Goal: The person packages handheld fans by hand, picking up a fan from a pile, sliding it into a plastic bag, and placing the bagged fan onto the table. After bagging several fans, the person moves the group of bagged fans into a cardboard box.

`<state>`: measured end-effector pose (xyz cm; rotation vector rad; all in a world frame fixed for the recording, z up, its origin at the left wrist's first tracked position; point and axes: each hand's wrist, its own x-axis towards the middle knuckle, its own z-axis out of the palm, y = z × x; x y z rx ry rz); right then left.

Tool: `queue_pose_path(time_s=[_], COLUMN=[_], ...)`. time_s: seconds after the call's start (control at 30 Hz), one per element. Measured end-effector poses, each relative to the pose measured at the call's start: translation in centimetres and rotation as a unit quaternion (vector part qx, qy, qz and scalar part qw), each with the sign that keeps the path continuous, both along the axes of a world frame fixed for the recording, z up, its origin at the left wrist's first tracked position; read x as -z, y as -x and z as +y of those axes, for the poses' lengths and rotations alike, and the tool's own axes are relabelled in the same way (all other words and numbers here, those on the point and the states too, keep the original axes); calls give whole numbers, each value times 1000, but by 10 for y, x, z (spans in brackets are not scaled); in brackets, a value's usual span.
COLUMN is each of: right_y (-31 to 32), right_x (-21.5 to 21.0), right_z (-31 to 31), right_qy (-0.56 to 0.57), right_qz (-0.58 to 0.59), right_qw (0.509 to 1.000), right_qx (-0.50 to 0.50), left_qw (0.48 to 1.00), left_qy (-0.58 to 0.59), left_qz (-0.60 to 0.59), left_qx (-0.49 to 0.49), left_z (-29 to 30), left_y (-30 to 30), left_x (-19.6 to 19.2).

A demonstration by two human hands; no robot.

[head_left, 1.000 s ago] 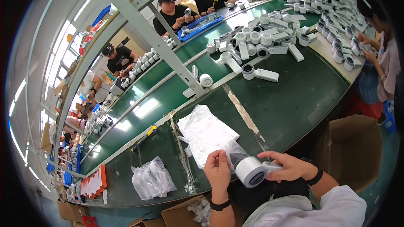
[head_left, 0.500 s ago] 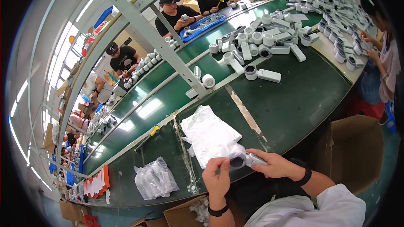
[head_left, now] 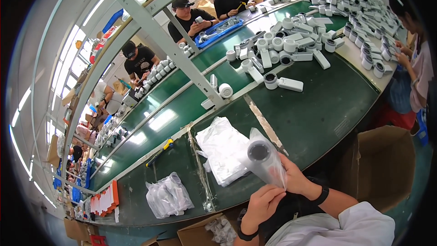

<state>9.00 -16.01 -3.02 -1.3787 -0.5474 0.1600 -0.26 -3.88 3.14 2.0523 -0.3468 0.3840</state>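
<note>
A white handheld device with a round head and dark ring centre (head_left: 260, 151) is inside a clear plastic bag (head_left: 269, 169), above the table's near edge. My right hand (head_left: 296, 178) is closed round the bagged device at its handle end. At the bag's lower end, my left hand (head_left: 265, 205) pinches the plastic between thumb and fingers. A stack of flat white plastic bags (head_left: 221, 148) lies just beyond, partly behind the device. To its left sits a clear bundle of bagged pieces (head_left: 168, 195).
A large heap of similar devices (head_left: 291, 41) covers the far right. One device (head_left: 284, 82) lies apart before it. A yellow-black cutter (head_left: 160, 151) lies left. An open carton (head_left: 387, 168) stands at right, another carton (head_left: 200, 232) below the edge. Co-workers sit across the belt.
The device, earlier low between both hands at the bag stack, is now raised and tilted head-up inside a clear bag. My left hand has moved from its head to the bag's lower end.
</note>
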Motion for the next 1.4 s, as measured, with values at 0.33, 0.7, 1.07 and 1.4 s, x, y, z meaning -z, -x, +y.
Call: queue_pose_path(time_s=[0.33, 0.7, 1.07, 1.4], right_y=[23, 26, 35, 22], right_x=[-20, -37, -8, 19], right_z=[11, 28, 20, 20], right_qy=[-33, 80, 162, 152], right_qz=[107, -114, -116, -1], right_qw=[993, 985, 973, 985], right_qx=[-23, 102, -120, -84], left_qw=[908, 762, 779, 568], left_qy=[384, 616, 397, -14], left_qz=[89, 120, -59, -12], left_qx=[-141, -161, -482, -823], left_z=[10, 23, 142, 352], left_y=[3, 31, 148, 236], left_x=[45, 45, 12, 61])
